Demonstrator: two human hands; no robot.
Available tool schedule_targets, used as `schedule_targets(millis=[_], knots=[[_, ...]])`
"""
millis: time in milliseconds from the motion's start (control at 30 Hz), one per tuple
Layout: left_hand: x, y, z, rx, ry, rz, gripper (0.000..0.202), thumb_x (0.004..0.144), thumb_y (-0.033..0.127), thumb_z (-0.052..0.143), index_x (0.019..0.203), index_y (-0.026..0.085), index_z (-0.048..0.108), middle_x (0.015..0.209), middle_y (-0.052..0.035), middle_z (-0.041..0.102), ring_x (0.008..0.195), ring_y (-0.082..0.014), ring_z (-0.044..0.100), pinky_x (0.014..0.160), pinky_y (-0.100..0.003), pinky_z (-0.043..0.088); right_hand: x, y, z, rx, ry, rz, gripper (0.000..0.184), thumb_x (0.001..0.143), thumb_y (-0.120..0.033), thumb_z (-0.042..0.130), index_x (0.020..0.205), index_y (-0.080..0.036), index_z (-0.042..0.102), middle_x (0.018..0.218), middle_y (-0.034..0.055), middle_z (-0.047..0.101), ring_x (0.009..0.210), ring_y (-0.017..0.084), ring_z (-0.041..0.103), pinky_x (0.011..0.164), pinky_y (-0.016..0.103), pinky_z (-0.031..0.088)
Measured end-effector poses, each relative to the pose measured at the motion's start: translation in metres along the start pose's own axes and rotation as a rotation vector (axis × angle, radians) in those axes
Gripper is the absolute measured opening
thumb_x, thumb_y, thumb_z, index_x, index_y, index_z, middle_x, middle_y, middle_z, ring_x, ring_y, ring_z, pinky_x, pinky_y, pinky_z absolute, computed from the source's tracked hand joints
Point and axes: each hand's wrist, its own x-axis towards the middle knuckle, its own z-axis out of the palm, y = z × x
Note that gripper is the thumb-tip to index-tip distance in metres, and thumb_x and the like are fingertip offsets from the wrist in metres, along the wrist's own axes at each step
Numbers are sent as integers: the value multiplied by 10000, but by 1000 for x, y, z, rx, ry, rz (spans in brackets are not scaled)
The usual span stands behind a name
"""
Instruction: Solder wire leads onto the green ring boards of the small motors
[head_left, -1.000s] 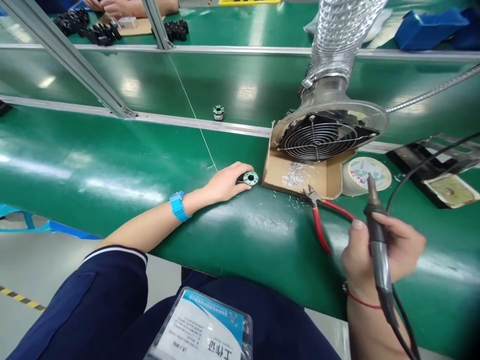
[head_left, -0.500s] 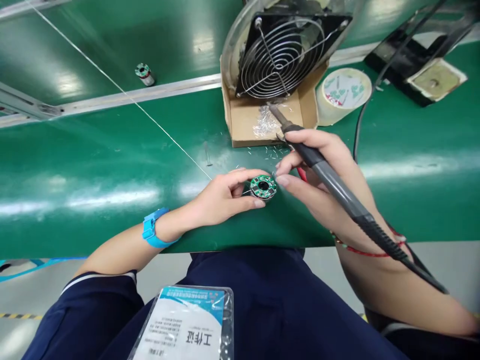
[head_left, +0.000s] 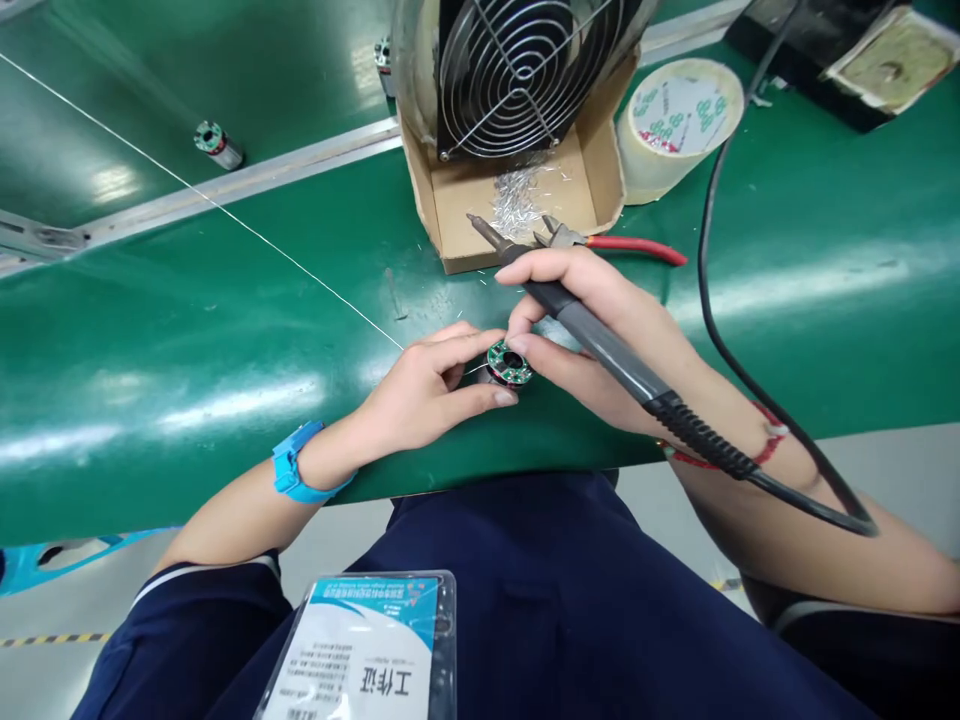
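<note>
My left hand is closed around a small cylindrical part with a round green circuit board on top, its dark centre hole facing up. A thin pale wire runs from the upper left to this hand, and a short length shows beside the part. My right hand grips a soldering iron, whose tip points up and left over the box edge, away from the board. The thumb and index fingertips of that hand meet at the board's upper right edge; anything pinched there is too small to make out.
Side cutters with a red handle lie by a cardboard box holding metal clippings. A fan stands behind, with a tape roll to its right. Similar cylindrical parts stand farther back. The iron's cable crosses the right side.
My right fingertips have moved left onto the board's edge. The side cutters, mostly hidden by my right hand before, now show with their handle pointing right. The whole view has shifted.
</note>
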Motion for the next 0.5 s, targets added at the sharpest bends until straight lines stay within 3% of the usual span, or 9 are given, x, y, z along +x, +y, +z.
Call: schedule_targets(millis=[233,500], knots=[[-1,3,-3,-15,13,-5,415,878,471,750,1234,257,741,793,12,550,613,-75,412,551,-206,349,-4,-3,10,167,152,-38,365,846,-191,637,1180,-283,522,799,-66,622,702,106,618,671,260,550],[-2,2,-6,-95,-48,-53,452,869,526,741,1253,288,732,799,-2,551,660,-100,444,582,-228,378,-3,-10,2,190,95,33,423,833,-185,654,1222,-300,534,845,-58,641,771,111,649,772,273,576]])
